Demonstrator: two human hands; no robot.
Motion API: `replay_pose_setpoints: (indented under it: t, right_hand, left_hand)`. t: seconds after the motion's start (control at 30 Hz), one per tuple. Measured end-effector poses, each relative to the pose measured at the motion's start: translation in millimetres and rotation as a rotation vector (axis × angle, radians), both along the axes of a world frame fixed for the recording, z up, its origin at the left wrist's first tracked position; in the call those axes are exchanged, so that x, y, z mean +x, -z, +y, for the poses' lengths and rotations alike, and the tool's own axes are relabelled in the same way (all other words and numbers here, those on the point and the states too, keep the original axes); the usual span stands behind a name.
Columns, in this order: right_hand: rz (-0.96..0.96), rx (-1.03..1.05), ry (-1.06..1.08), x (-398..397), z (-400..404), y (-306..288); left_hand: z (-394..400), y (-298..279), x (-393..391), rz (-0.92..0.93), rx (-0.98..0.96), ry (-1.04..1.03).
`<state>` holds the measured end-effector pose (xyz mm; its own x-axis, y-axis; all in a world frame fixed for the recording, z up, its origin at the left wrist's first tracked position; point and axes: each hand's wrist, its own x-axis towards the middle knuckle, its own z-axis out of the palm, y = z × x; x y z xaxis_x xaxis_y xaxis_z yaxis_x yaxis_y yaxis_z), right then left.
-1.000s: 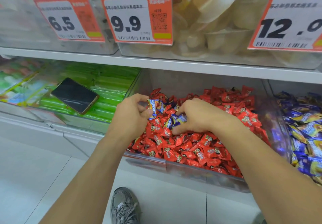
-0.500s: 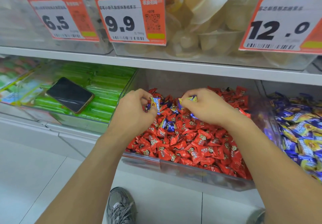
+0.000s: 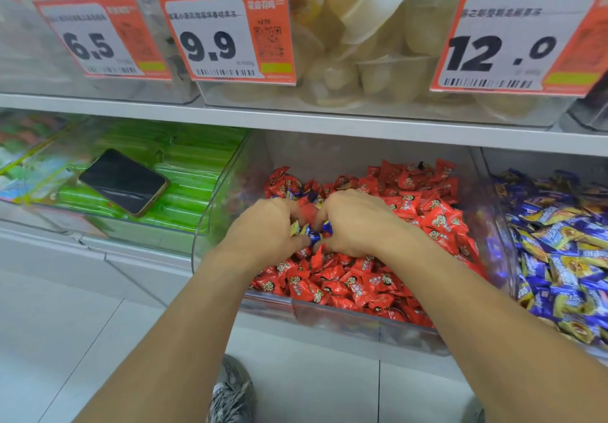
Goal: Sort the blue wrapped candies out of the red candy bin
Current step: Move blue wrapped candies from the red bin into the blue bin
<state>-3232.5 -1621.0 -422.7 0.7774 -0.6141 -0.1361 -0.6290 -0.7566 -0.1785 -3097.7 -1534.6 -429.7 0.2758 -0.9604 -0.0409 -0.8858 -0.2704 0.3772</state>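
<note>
Head camera looks down on a shop shelf [image 3: 296, 123] with clear bins. Both hands are over the red candy bin [image 3: 329, 315], side by side and nearly touching above the left middle of the red candies [image 3: 358, 286]. The left hand [image 3: 263, 230] has its fingers curled round several blue wrapped candies [image 3: 314, 235], whose blue and yellow ends stick out between the two hands. The right hand [image 3: 357, 222] is curled too, its fingertips pinching at the same small bunch. A few more blue wrappers [image 3: 292, 194] lie among the red ones just behind the hands.

Right of this bin, another clear bin holds a heap of blue and yellow candies [image 3: 559, 251]. To the left, a bin of green packets [image 3: 184, 172] carries a dark phone [image 3: 124, 181] lying flat on top. Price tags on the upper bins read 6.5 [image 3: 98, 37], 9.9 [image 3: 223, 36] and 12.0 [image 3: 516, 36]. A grey shoe [image 3: 232, 393] shows on the tiled floor [image 3: 59, 340] below.
</note>
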Motion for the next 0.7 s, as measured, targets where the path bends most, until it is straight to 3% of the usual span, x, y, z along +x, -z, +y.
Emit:
replay_pose_setpoints:
  t: [0.23, 0.5, 0.6, 0.7]
  right_hand:
    - [-0.137, 0.120, 0.044, -13, -6, -3]
    - [-0.079, 0.028, 0.052, 6, -5, 9]
    - [-0.226, 0.183, 0.092, -3, -10, 4]
    - [-0.512, 0.382, 0.145, -17, -12, -2]
  left_hand:
    - [1, -2, 2, 0.051, -0.034, -0.069]
    - [12, -19, 19, 0.468, -0.209, -0.299]
    - [14, -20, 19, 0.597, -0.208, -0.382]
    - [13, -22, 15, 0.721, -0.216, -0.375]
